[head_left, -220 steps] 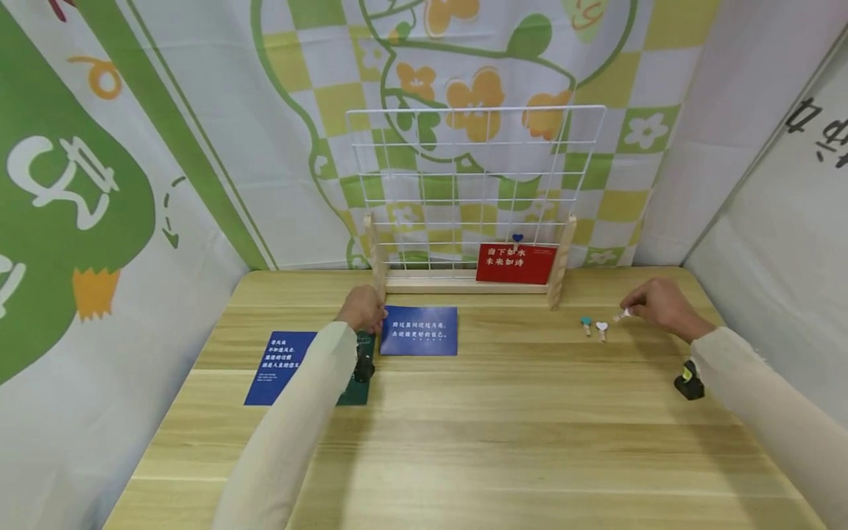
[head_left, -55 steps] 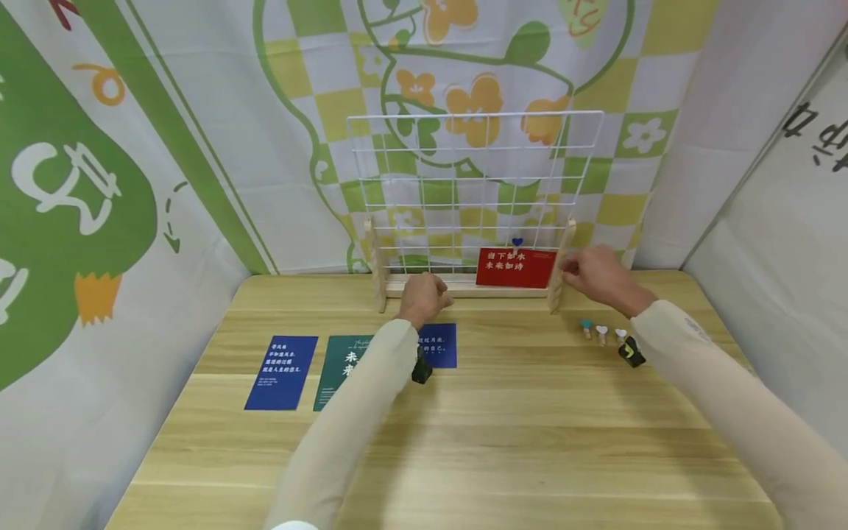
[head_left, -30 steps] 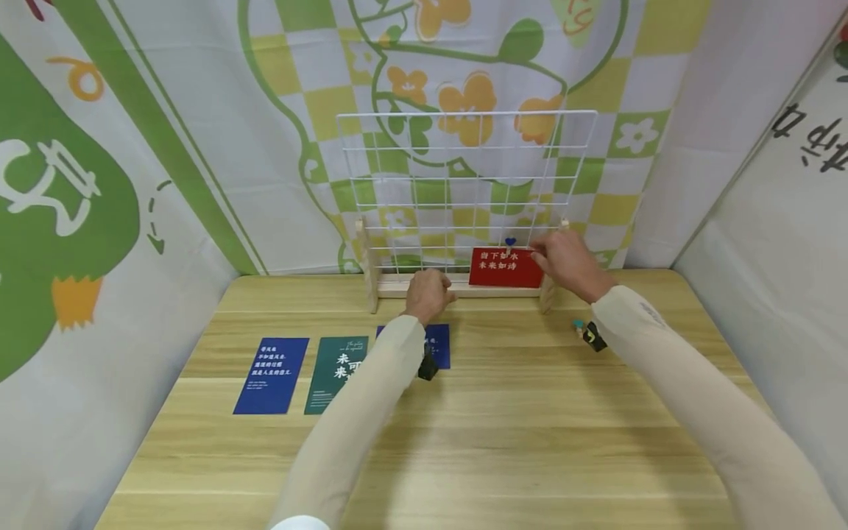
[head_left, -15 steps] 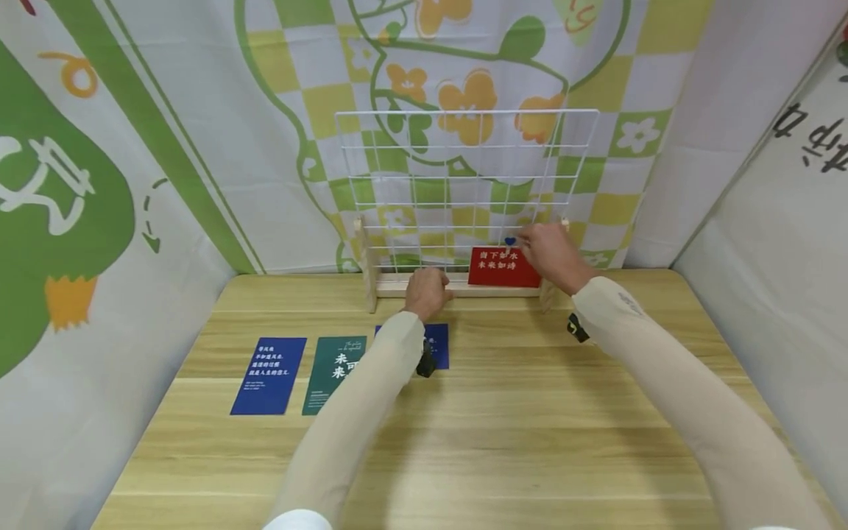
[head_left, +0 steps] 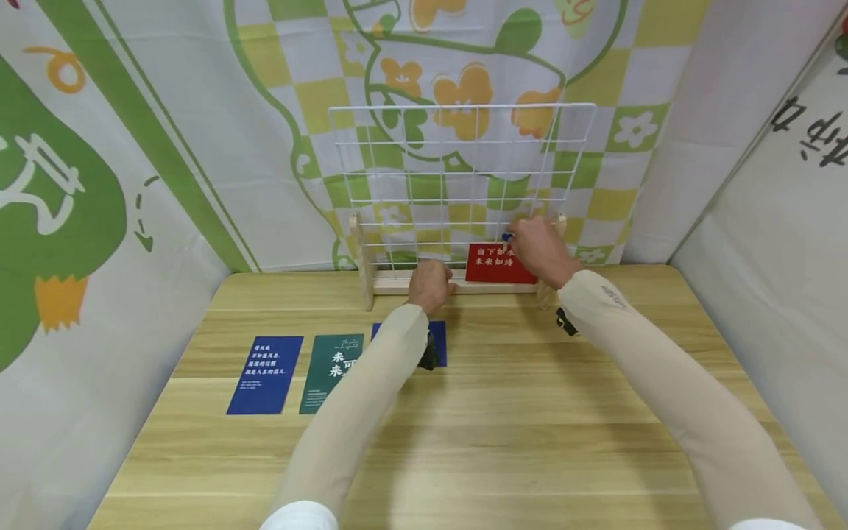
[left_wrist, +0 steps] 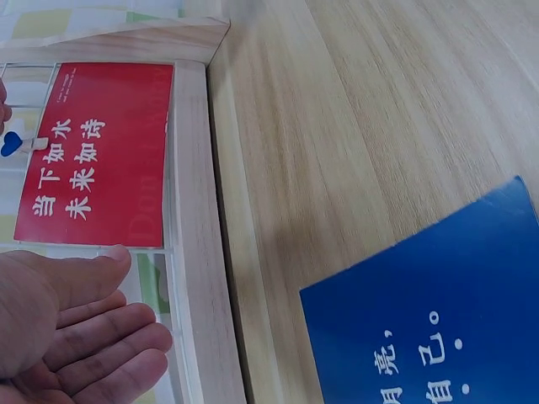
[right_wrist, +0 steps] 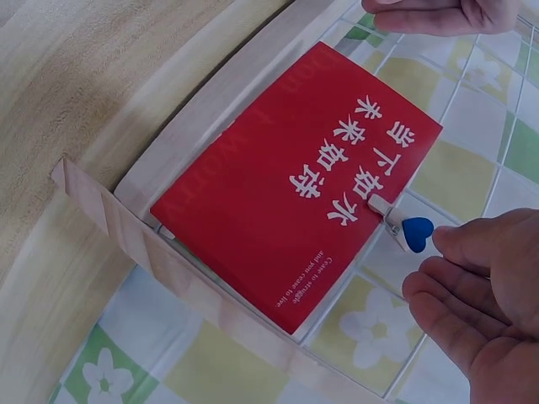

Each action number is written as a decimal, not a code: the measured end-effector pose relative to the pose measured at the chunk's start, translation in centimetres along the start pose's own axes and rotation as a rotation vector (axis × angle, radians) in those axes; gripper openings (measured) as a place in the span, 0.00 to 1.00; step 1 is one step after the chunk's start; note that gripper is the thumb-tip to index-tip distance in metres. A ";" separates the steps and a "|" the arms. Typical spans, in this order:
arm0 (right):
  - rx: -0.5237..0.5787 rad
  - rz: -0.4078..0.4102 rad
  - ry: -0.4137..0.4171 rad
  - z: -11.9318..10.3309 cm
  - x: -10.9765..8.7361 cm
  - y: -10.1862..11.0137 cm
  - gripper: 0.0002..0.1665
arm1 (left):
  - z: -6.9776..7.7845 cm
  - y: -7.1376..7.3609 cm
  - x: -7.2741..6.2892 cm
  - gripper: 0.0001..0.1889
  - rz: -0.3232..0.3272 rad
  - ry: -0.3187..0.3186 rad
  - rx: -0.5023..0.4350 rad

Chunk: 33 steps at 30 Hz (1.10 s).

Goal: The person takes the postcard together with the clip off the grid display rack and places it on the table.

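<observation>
A red card (head_left: 486, 269) with white characters hangs at the lower right of a white wire grid (head_left: 457, 174). A wooden clip with a blue heart (right_wrist: 417, 234) grips its upper edge. My right hand (head_left: 545, 250) is at this clip; in the right wrist view its thumb tip is right by the heart, with the fingers bent loosely and not round it. My left hand (head_left: 430, 285) is in front of the rack's wooden base (head_left: 490, 288), fingers relaxed and holding nothing. In the left wrist view its thumb lies at the card's left edge; whether it touches is unclear.
A blue card (head_left: 266, 375) and a green card (head_left: 326, 364) lie at the left on the wooden table (head_left: 530, 442). Another blue card (left_wrist: 438, 311) lies partly under my left forearm. Printed cloth (head_left: 662, 66) surrounds the table's back and sides.
My right hand let go of a white heart clip on the table, then moved left to the blue heart clip. My left hand moved from the nearest blue card to the rack's base.
</observation>
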State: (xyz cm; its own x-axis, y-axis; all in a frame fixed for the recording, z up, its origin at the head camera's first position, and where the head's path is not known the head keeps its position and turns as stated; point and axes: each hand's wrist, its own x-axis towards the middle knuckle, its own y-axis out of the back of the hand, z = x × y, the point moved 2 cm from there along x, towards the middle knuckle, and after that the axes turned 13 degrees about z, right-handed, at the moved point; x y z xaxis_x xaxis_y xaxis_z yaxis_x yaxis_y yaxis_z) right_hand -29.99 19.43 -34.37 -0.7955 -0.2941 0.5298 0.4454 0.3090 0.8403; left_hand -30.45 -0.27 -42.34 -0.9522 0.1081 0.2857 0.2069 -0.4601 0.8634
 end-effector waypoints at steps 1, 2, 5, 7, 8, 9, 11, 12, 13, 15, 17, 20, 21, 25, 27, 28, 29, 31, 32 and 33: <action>-0.005 -0.002 0.002 0.0 0.0 -0.1 0.07 | 0.1 0.0 0.0 0.13 0.001 0.000 -0.003; -0.013 -0.004 0.006 0.0 0.1 -0.1 0.08 | 0.2 -0.1 0.1 0.12 0.003 -0.001 -0.006; -0.017 -0.007 0.004 0.0 0.1 -0.2 0.08 | 0.3 -0.2 0.2 0.12 0.002 0.003 -0.014; -0.029 -0.012 0.007 0.0 0.1 -0.3 0.07 | 0.4 -0.3 0.3 0.12 -0.002 0.002 -0.011; -0.039 -0.013 0.015 0.0 0.1 -0.4 0.06 | 0.4 -0.4 0.3 0.12 -0.005 0.004 -0.009; -0.046 -0.012 0.021 0.0 0.1 -0.5 0.06 | 0.4 -0.4 0.3 0.12 -0.007 0.006 -0.009; -0.053 -0.007 0.034 -0.1 0.1 -0.6 0.06 | 0.4 -0.6 0.4 0.12 -0.007 0.011 -0.008; -0.055 -0.005 0.039 -0.1 0.1 -0.6 0.06 | 0.4 -0.7 0.5 0.12 -0.007 0.011 -0.007; -0.057 -0.002 0.045 -0.1 0.1 -0.7 0.06 | 0.4 -0.7 0.6 0.12 -0.005 0.010 -0.004; -0.046 0.007 0.045 -0.2 0.1 -0.7 0.06 | 0.4 -0.9 0.7 0.13 -0.001 0.013 -0.012; -0.035 0.018 0.045 -0.2 0.1 -0.7 0.07 | 0.5 -1.0 0.8 0.13 0.003 0.009 -0.012; -0.030 0.025 0.048 -0.1 0.0 -0.9 0.06 | 0.6 -1.2 0.9 0.13 0.007 0.009 -0.020; -0.029 0.025 0.050 0.0 0.0 -0.9 0.06 | 0.6 -1.2 0.9 0.13 0.008 0.010 -0.020; -0.029 0.024 0.055 0.1 -0.2 -1.3 0.05 | 0.6 -1.6 0.8 0.12 0.008 0.020 -0.023; -0.026 0.019 0.056 0.1 -0.2 -1.5 0.05 | 0.6 -1.9 0.9 0.10 0.008 0.024 -0.017; -0.026 0.019 0.056 0.1 -0.2 -1.6 0.06 | 0.6 -2.0 0.9 0.10 0.011 0.027 -0.017; -0.026 0.018 0.056 0.1 -0.3 -1.6 0.06 | 0.6 -2.0 0.9 0.10 0.014 0.029 -0.015; -0.029 0.020 0.060 0.2 -0.3 -1.7 0.06 | 0.7 -2.1 1.0 0.09 0.020 0.025 -0.008; -0.032 0.022 0.063 0.2 -0.3 -1.8 0.07 | 0.8 -2.1 1.1 0.09 0.022 0.021 -0.002; -0.033 0.024 0.064 0.2 -0.3 -1.8 0.07 | 0.9 -2.2 1.1 0.09 0.023 0.020 0.002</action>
State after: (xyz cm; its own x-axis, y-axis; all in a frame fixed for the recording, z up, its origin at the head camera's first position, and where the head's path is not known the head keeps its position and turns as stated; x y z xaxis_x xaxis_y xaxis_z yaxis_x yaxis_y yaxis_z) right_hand -30.66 19.16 -36.08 -0.7571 -0.3445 0.5551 0.4783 0.2866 0.8301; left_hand -31.78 1.66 -43.53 -0.9516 0.0796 0.2968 0.2290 -0.4602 0.8577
